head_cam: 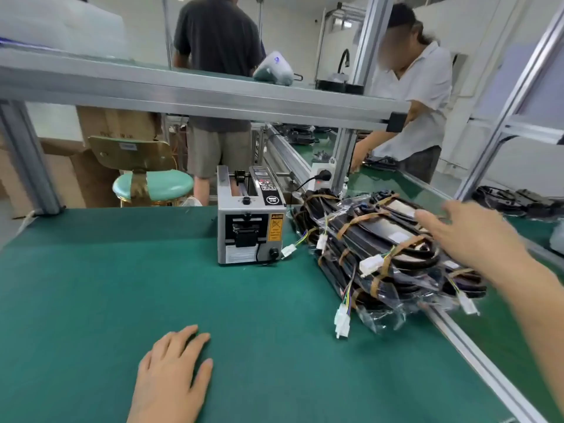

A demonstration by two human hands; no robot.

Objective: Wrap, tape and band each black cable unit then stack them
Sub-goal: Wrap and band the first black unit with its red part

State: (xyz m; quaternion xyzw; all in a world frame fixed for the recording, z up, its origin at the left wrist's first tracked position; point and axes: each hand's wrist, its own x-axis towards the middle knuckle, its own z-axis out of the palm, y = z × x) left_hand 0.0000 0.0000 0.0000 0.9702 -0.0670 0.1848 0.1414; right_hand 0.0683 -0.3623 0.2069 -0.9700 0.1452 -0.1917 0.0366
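Right hand [467, 233] at right of frame, fingers spread and relaxed, grasping nothing, over the top of the stack [381, 254] of bagged, banded black cable units at centre right. Left hand [174, 370] flat on the green mat [106, 285], bottom centre, released. Tape dispenser [251, 221] just left of the stack, mid frame

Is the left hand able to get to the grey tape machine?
Probably yes. The left hand lies flat on the green mat, and only bare mat shows between it and the tape machine.
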